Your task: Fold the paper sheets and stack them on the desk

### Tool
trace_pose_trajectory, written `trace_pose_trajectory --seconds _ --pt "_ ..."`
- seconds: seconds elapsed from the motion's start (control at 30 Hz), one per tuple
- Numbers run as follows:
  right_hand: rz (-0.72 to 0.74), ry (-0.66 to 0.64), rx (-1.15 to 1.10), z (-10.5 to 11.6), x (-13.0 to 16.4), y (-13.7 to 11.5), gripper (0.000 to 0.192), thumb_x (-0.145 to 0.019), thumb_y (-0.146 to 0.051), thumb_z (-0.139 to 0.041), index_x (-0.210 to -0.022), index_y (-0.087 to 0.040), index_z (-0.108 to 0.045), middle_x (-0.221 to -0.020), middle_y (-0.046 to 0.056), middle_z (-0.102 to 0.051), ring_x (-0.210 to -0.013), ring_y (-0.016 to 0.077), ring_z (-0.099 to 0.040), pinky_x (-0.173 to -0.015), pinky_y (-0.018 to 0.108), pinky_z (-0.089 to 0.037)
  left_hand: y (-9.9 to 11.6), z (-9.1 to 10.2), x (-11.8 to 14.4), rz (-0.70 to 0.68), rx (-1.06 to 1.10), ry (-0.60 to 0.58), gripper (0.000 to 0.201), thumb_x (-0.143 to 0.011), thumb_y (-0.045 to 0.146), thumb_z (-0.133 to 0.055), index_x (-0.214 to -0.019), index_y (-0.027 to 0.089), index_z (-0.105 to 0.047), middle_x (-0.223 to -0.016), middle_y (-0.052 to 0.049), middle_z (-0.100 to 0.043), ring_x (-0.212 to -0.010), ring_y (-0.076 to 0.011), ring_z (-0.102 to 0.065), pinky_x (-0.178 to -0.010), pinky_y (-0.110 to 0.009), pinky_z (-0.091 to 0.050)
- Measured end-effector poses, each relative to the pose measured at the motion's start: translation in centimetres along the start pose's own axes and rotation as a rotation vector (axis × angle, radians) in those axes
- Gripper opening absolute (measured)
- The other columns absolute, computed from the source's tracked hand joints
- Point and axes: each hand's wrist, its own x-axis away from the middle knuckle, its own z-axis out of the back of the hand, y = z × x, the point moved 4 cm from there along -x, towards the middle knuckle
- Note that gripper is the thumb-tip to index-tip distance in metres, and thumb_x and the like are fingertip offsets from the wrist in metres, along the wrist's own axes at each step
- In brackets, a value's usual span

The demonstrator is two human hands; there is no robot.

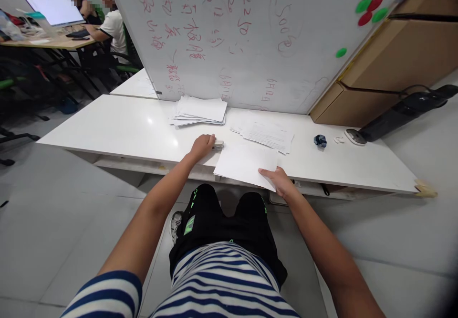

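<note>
Currently, head view: left hand (202,145) grip closed over small grey metal stapler (218,144) on white counter (118,129). Right hand (279,180) pinches white paper sheet bundle (246,164) at counter's near edge. Stapling looks underway; printed loose sheets (266,135) and stacked white papers (199,111) remain behind.

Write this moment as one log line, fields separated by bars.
left hand: on stapler | right hand: holds blank sheets by near edge | table: paper stack, printed sheets
</note>
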Motion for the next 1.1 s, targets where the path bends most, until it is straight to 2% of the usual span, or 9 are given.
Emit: trace_pose_trajectory --seconds 0.13,0.2,0.37,0.47,0.57,0.67,0.77,0.83,1.1 --pt "-0.02 -0.019 0.038 -0.2 0.3 0.5 0.037 -0.064 -0.033 -0.083 -0.095 -0.016 -0.069 -0.1 0.011 -0.076 -0.086 0.0267 -0.073 -0.076 0.035 -0.06 2.3 -1.6 1.2 -0.134 -0.049 -0.05 0.054 -0.098 0.043 -0.025 -0.076 0.02 -0.068 -0.08 -0.013 -0.067 -0.091 -0.029 -0.061 -0.088 -0.039 -0.039" --pt "-0.023 -0.026 0.037 -0.1 0.5 0.8 0.036 -0.065 -0.033 -0.082 -0.094 -0.016 -0.069 -0.1 0.011 -0.075 -0.085 0.0268 -0.073 -0.074 0.034 -0.06 3.2 -2.0 1.5 -0.121 -0.105 -0.07 0.052 -0.098 0.041 -0.024 -0.074 0.02 -0.065 -0.081 -0.012 -0.067 -0.089 -0.0283 -0.061 -0.087 -0.039 -0.04" --pt "-0.032 -0.038 0.009 0.0 0.8 1.5 0.037 -0.066 -0.033 -0.081 -0.096 -0.017 -0.069 -0.103 0.011 -0.075 -0.088 0.0258 -0.073 -0.076 0.034 -0.06 4.4 -1.0 0.3 0.034 -0.134 -0.037 0.035 -0.093 0.045 -0.041 -0.097 0.02 -0.066 -0.111 -0.013 -0.068 -0.103 -0.0326 -0.058 -0.089 -0.044 -0.04" --pt "-0.023 -0.029 0.009 -0.2 1.0 1.4 0.037 -0.065 -0.032 -0.081 -0.096 -0.016 -0.069 -0.101 0.011 -0.075 -0.086 0.026 -0.073 -0.076 0.034 -0.06 5.2 -0.4 -1.4 0.026 -0.118 -0.016 0.037 -0.093 0.046 -0.041 -0.104 0.02 -0.065 -0.12 -0.013 -0.065 -0.114 -0.0344 -0.053 -0.094 -0.047 -0.039" --pt "-0.032 -0.01 0.041 -0.4 1.2 1.0 0.035 -0.064 -0.032 -0.081 -0.093 -0.016 -0.069 -0.096 0.011 -0.076 -0.082 0.0263 -0.073 -0.072 0.034 -0.06 5.9 -1.0 -2.9 -0.044 -0.123 -0.052 0.043 -0.094 0.052 -0.039 -0.107 0.021 -0.065 -0.124 -0.013 -0.063 -0.124 -0.0345 -0.046 -0.1 -0.048 -0.036" --pt "-0.043 0.007 0.068 -0.4 1.3 0.7 0.034 -0.063 -0.03 -0.081 -0.092 -0.016 -0.069 -0.095 0.011 -0.076 -0.081 0.0264 -0.073 -0.07 0.034 -0.059 5.9 -2.5 -3.6 -0.099 -0.163 -0.121 0.049 -0.093 0.056 -0.037 -0.116 0.02 -0.062 -0.139 -0.013 -0.053 -0.139 -0.0348 -0.031 -0.11 -0.052 -0.025" --pt "-0.042 0.009 0.08 -0.2 1.3 0.6 0.034 -0.063 -0.029 -0.081 -0.093 -0.016 -0.069 -0.097 0.011 -0.076 -0.083 0.026 -0.072 -0.071 0.033 -0.059 5.0 -3.9 -3.9 -0.044 -0.18 -0.183 0.058 -0.091 0.06 -0.038 -0.128 0.019 -0.056 -0.152 -0.015 -0.038 -0.146 -0.0371 -0.014 -0.114 -0.058 -0.013" --pt "-0.042 0.004 0.09 -0.1 1.2 0.6 0.035 -0.064 -0.03 -0.081 -0.093 -0.015 -0.069 -0.097 0.012 -0.076 -0.083 0.0262 -0.072 -0.069 0.033 -0.059 4.5 -4.3 -3.9 -0.03 -0.168 -0.182 0.062 -0.09 0.062 -0.039 -0.131 0.019 -0.053 -0.155 -0.015 -0.034 -0.148 -0.0375 -0.009 -0.115 -0.058 -0.011" --pt "-0.049 0.022 0.11 0.4 0.6 0.9 0.036 -0.063 -0.03 -0.081 -0.094 -0.016 -0.069 -0.094 0.011 -0.076 -0.08 0.0266 -0.072 -0.068 0.034 -0.059 4.1 -4.4 -4.0 -0.069 -0.055 -0.121 0.057 -0.084 0.063 -0.051 -0.123 0.022 -0.058 -0.152 -0.014 -0.039 -0.148 -0.0384 -0.007 -0.116 -0.059 -0.009"
